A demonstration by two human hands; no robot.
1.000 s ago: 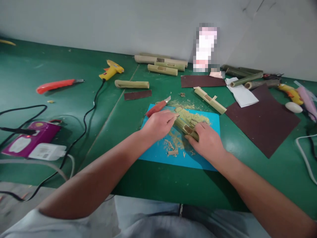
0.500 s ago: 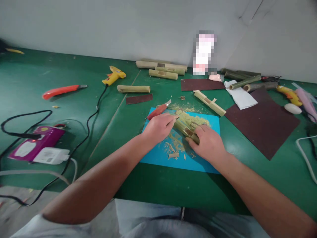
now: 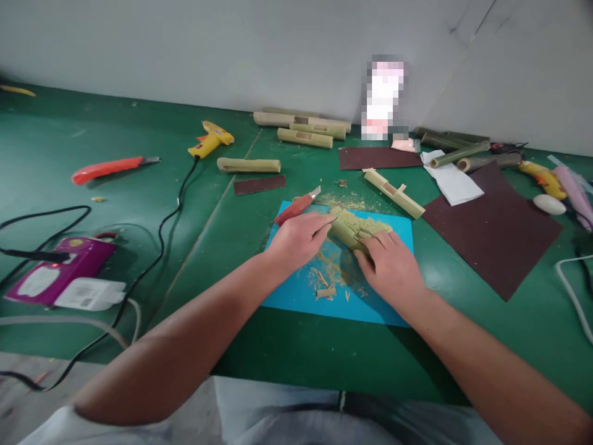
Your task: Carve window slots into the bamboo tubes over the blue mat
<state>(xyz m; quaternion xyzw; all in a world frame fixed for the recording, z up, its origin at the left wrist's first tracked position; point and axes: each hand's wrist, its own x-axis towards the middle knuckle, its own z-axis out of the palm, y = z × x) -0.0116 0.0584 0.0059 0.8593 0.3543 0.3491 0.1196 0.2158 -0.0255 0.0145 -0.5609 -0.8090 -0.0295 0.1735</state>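
Observation:
A short green bamboo tube (image 3: 343, 235) lies slantwise over the blue mat (image 3: 296, 296). At its upper left end is my left hand (image 3: 299, 238), fingers closed on it. My right hand (image 3: 389, 262) wraps round the lower right end, covering much of that part. Just beyond my left hand rests a red-handled cutter (image 3: 294, 209), its blade pointing away to the upper right. Pale green bamboo dust (image 3: 365, 220) is heaped behind the tube, and curled shavings (image 3: 325, 290) lie in front of it.
Several cut bamboo pieces (image 3: 306, 137) stand along the wall, with another notched piece (image 3: 393, 193) behind the mat. Brown sandpaper (image 3: 500, 241) lies right. Leftward are a yellow glue gun (image 3: 210, 141), a red cutter (image 3: 109, 170), a purple power strip (image 3: 60, 272) and cables.
The bamboo tube has turned about its length, so its cut-out window no longer shows clearly. My right hand has moved slightly up and away from me. My left hand stays nearly in place.

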